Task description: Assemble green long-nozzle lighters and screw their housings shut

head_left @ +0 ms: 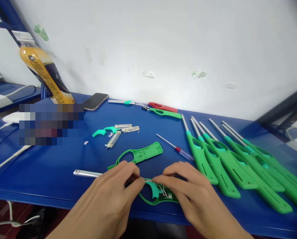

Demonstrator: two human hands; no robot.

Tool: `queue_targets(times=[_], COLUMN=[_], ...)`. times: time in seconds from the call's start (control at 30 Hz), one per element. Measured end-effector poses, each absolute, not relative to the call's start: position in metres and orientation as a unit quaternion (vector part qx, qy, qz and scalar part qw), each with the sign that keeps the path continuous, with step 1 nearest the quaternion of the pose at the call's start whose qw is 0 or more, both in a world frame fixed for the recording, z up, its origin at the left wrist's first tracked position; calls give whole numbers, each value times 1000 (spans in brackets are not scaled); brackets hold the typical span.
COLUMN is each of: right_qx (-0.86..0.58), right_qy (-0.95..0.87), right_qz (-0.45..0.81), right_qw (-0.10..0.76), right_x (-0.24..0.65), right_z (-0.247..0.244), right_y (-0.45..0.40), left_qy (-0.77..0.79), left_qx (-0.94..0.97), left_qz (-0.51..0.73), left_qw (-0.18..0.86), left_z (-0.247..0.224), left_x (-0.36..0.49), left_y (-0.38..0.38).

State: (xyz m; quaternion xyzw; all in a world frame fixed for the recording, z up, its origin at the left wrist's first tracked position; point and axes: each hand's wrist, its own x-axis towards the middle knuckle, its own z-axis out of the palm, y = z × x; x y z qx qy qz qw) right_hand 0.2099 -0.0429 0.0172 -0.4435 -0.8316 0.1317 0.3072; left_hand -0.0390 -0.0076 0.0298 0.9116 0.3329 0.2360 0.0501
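An opened green stick lighter (148, 200) lies at the table's front edge, its insides showing: a teal trigger (154, 190) and thin pale wires. Its metal tube (87, 173) sticks out to the left from under my left hand (113, 191). That hand is closed, thumb and forefinger pinching the lighter near the tube's base. My right hand (191, 186) is closed around the handle end, fingertips at the upper rim by the trigger. What those fingertips pinch is partly hidden. Just beyond lies the other green half shell (148, 153), hollow side up.
Several assembled green lighters (203, 162) lie along the right, beside a screwdriver (179, 150). Clear fuel tanks (113, 139) and teal triggers (100, 132) are scattered mid-table. Farther back lie a red shell (163, 107), a phone (96, 101) and a drink bottle (47, 71).
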Motion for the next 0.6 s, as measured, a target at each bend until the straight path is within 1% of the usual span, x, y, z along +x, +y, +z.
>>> queue_targets(times=[0.23,0.43,0.6], right_qx=[-454,-456,-456], right_qy=[-827,-827,-828], right_qz=[166,162,152], right_qw=[288,287,288], right_x=[209,210,210], right_z=[16,16,16], right_y=[-44,-44,-45], left_qy=[347,354,353], left_qx=[905,893,899], left_qz=[233,242,225], left_qw=[82,135,132], left_z=[28,32,32], left_x=[-40,-41,-43], left_y=[-12,-18,-19])
